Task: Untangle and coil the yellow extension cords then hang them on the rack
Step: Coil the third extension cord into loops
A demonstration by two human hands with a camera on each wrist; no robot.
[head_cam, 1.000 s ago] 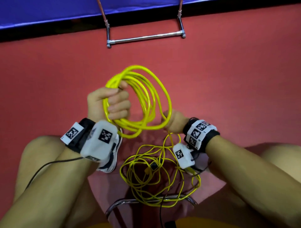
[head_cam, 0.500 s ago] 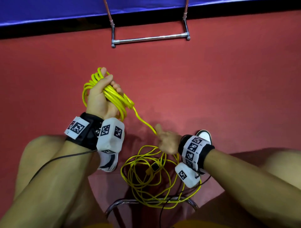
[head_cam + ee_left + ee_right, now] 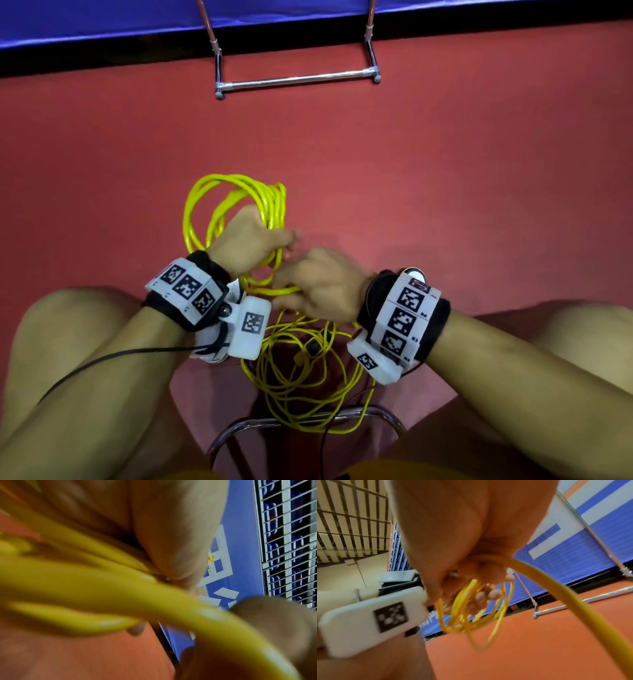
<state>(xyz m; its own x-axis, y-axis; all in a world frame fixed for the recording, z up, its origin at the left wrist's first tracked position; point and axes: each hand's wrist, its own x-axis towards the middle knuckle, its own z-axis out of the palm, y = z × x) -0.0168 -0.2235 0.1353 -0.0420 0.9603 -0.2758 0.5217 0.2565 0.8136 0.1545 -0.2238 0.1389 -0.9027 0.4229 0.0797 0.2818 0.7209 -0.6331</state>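
Above the knees, left hand point(image 3: 251, 240) grips the yellow cord coil point(image 3: 219, 205); right hand point(image 3: 318, 287) pinches one strand (loose tangle point(image 3: 301, 387) below); rack point(image 3: 298, 79) bare.

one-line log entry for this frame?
left hand: grips coiled yellow extension cord | right hand: feeds strand | loose cord: floor | chrome bar rack: empty

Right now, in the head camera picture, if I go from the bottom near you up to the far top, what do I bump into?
Chair's metal bar → loose yellow cord pile → right hand → left hand holding the yellow coil → bare red floor → metal rack bar → blue banner.
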